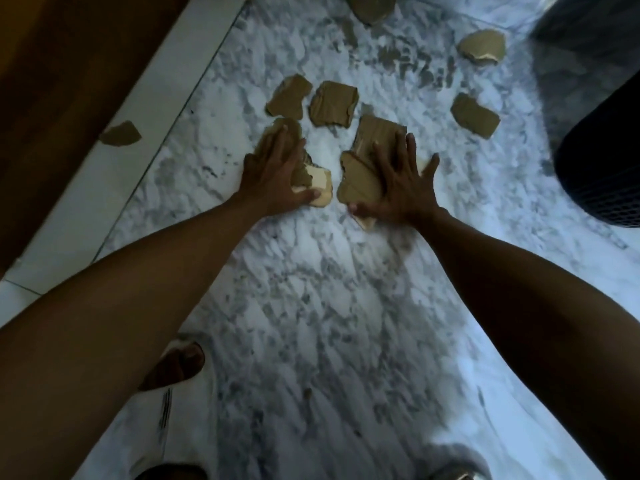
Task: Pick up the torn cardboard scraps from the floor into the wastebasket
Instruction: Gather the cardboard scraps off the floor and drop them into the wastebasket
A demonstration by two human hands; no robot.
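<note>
White marble floor (311,306) veined in grey. Torn brown cardboard scraps (334,103), some with pale cream undersides (317,187). Dark mesh-patterned wastebasket (602,174) at right. White skirting strip (138,133) beside warm brown wooden panel (69,57).

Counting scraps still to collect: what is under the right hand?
The right hand lies flat on overlapping brown cardboard scraps; how many lie beneath the palm is hidden.
</note>
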